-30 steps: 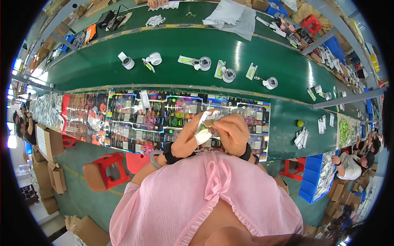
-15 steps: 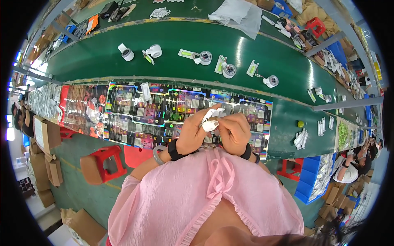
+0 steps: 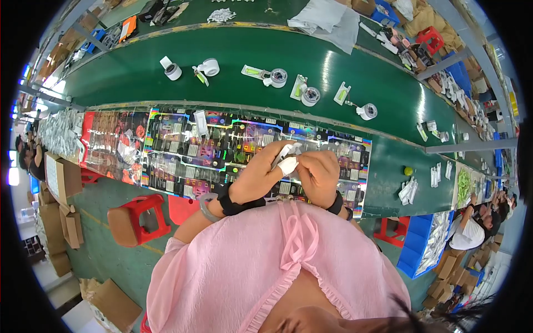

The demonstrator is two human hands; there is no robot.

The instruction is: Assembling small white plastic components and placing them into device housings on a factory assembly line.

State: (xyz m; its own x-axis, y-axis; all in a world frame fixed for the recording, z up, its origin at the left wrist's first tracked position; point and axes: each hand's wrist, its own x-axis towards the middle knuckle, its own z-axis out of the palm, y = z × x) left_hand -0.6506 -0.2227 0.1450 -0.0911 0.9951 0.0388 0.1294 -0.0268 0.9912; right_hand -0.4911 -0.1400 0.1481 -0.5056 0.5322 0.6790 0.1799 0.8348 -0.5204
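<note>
My left hand [image 3: 261, 175] and my right hand [image 3: 319, 175] meet over the work surface, both closed on a small white item [image 3: 287, 164] held between the fingertips. A thin white strip sticks up from it toward the upper left. Both wrists wear black bands, and a clear bangle sits on the left forearm. Under the hands lie rows of colourful printed packaging cards [image 3: 222, 150] spread across the near bench.
A green conveyor belt [image 3: 139, 77] runs behind, carrying several white tape-like rolls [image 3: 310, 95] and small packets. Red plastic stools [image 3: 139, 219] stand at lower left beside cardboard boxes [image 3: 58, 177]. A blue bin [image 3: 430, 247] and another seated person [image 3: 472, 230] are at the right.
The hands stay together on the white item, which has shifted slightly between the fingers. The view has tilted a little, so the bench sits lower in the picture.
</note>
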